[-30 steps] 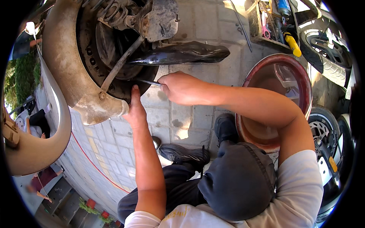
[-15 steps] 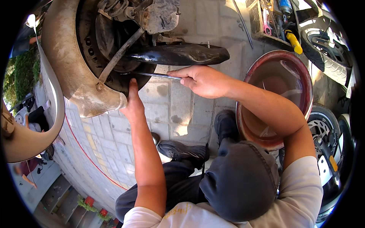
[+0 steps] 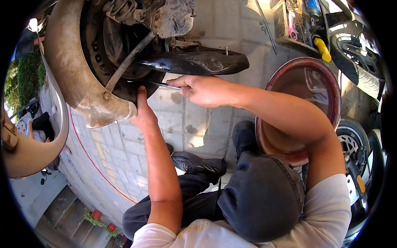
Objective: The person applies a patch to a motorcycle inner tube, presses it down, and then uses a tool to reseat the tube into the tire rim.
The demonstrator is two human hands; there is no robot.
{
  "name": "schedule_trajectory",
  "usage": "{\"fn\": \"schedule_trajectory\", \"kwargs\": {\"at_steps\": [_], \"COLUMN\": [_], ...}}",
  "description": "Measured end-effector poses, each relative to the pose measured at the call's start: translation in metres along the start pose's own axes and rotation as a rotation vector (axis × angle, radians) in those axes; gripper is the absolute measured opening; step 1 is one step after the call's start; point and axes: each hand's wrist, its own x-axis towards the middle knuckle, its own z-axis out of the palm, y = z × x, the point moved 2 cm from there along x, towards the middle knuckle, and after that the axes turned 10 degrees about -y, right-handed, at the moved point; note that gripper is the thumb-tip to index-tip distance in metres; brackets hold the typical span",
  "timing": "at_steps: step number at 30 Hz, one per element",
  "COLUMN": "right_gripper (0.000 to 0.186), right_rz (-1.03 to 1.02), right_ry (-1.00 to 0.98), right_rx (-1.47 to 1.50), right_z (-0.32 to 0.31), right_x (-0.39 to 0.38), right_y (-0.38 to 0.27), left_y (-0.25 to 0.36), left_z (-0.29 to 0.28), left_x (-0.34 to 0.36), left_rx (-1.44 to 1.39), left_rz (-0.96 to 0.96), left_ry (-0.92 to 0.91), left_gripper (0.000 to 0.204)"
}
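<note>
My right hand (image 3: 202, 90) is closed round a silver tire lever (image 3: 161, 84), whose far end passes in at the edge of a black tire (image 3: 154, 89). Its tip is hard to make out in the shade. On the same tire, beneath the dusty mudguard (image 3: 89, 109), my left hand (image 3: 144, 112) presses its thumb against the rubber; its other fingers curl out of sight behind. A black inner tube (image 3: 194, 62) with a metal valve stem (image 3: 226, 50) hangs out of the wheel, just above my right hand.
A red-rimmed basin of water (image 3: 264, 136) stands by my right forearm. Behind it are a tool box (image 3: 285, 39) with a yellow-handled tool (image 3: 321, 48) and a long metal bar (image 3: 266, 27) on the paving. Parked motorbike wheels (image 3: 351, 140) line the right; a red hose (image 3: 97, 167) crosses the ground.
My right hand has moved left toward the wheel, sliding the tire lever further in, so less of it shows. My left hand stays on the tire.
</note>
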Motion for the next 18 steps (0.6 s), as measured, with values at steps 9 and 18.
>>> {"fn": "schedule_trajectory", "kwargs": {"at_steps": [9,18], "right_gripper": [0.031,0.037], "right_rz": [0.091,0.540], "right_ry": [0.117,-0.444], "right_rx": [0.235,0.940], "right_z": [0.034,0.089], "right_x": [-0.003,-0.041], "right_y": [-0.008,0.012], "left_y": [-0.024,-0.054], "left_z": [-0.021,-0.046], "left_x": [0.008,0.020], "left_rx": [0.108,0.490], "left_rz": [0.017,0.209], "left_ry": [-0.185,-0.248], "left_gripper": [0.056,0.071]}}
